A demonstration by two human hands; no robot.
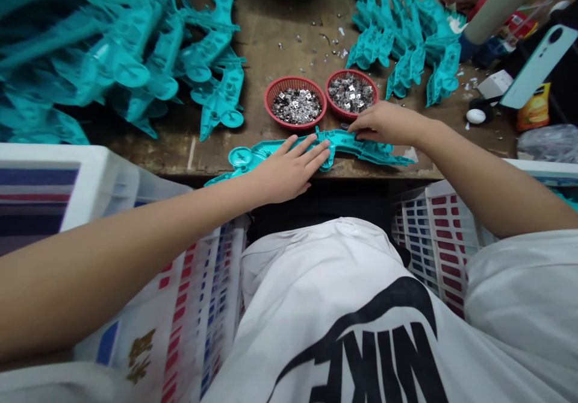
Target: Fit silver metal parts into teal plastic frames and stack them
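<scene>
A long teal plastic part (361, 147) lies along the front edge of the wooden table (289, 47). My left hand (289, 171) rests flat on its left half, fingers stretched out. My right hand (383, 124) hovers over its middle with the fingertips pinched together on something small that I cannot make out. Just behind the part stand two red mesh baskets, the left basket (295, 102) and the right basket (351, 93), both full of small shiny metal pieces.
A big heap of teal parts (112, 47) fills the left of the table, a smaller heap (406, 41) the back right. A phone (537, 65), packets and clutter lie far right. White crates (433, 234) stand by my knees.
</scene>
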